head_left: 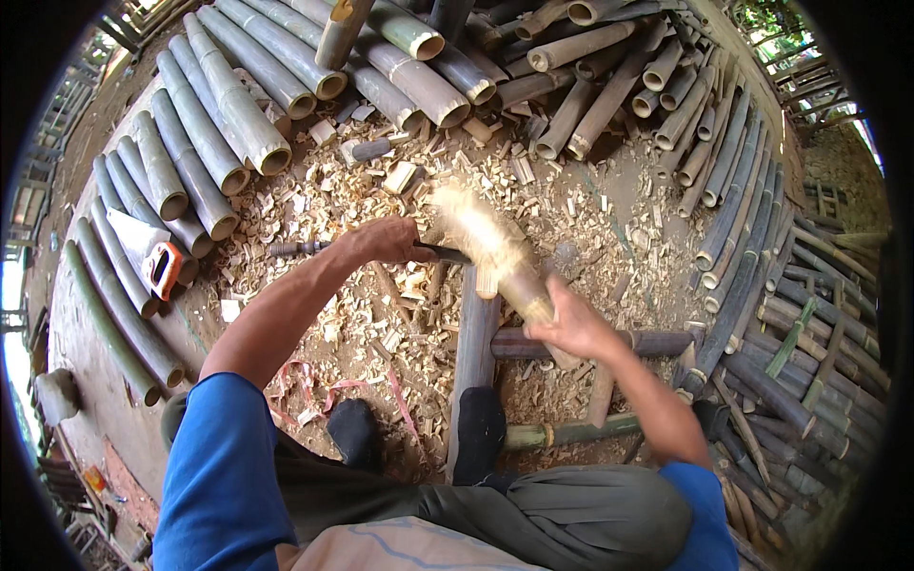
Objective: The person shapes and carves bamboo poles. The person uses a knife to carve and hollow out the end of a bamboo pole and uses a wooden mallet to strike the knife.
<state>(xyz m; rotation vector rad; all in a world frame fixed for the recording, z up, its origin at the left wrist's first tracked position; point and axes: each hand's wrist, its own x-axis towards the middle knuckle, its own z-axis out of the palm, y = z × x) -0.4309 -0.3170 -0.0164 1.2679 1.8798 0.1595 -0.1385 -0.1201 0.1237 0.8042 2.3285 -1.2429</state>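
My left hand [388,240] is closed around a long, dark, knife-like tool [444,252]. Its shaft runs left behind my forearm, and its narrow dark end reaches the bamboo. My right hand [573,324] grips the near end of a thick bamboo piece [522,288]. The far part of that piece is pale and smeared by motion. Under it, a dark bamboo post [472,343] runs toward my feet, joined by a bamboo crosspiece [595,343]. Whether the tool's edge is cutting into the bamboo cannot be made out.
Wood shavings [324,209] cover the ground. Bamboo poles [205,133] lie in rows at the left and far side, with stacked poles [752,228] at right. A handsaw [157,257] with an orange handle rests on the left poles. Pink ribbon [400,404] lies near my feet.
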